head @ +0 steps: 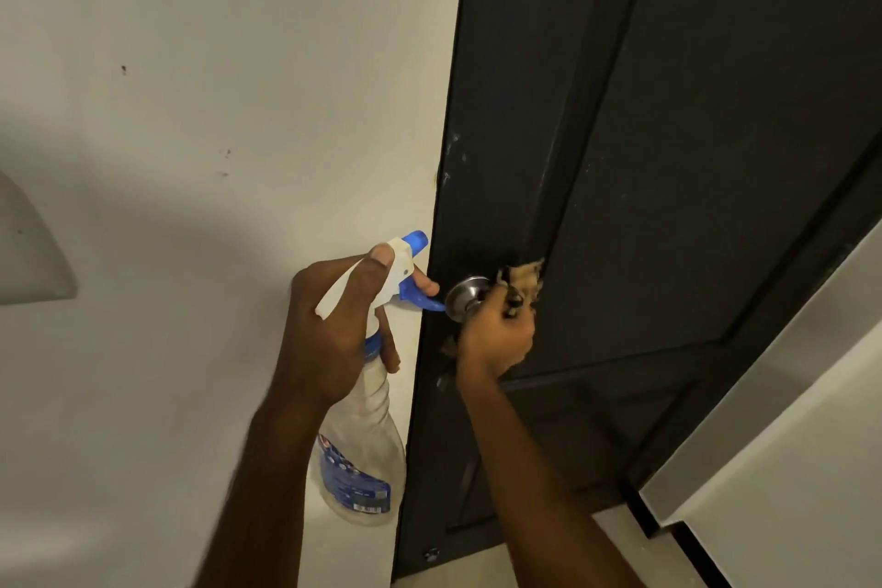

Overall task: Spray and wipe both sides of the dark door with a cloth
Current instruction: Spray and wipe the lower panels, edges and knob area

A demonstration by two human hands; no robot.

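The left grip is closed around the neck of the spray bottle: the thumb lies over the top of the white spray head, the index finger sits on the blue trigger, and the remaining fingers wrap the neck below. The bottle is translucent with a blue label and hangs below the hand, tilted, in front of the white wall and just beside the left edge of the dark door. Its blue nozzle points toward that edge. The right grip is closed on the cloth, a tan piece with dark markings, bunched above the knuckles and held against the door face. The cloth sits just to the right of the round metal knob, which is mounted near the left edge of the door at about mid-height; the hand overlaps the right side of the knob, and contact between them cannot be confirmed. The door is panelled and fills the upper right of the view. Pale scuff marks show near its left edge, above the knob. A small metal fitting sits at the lower left corner of the door. Pale floor shows below the door.
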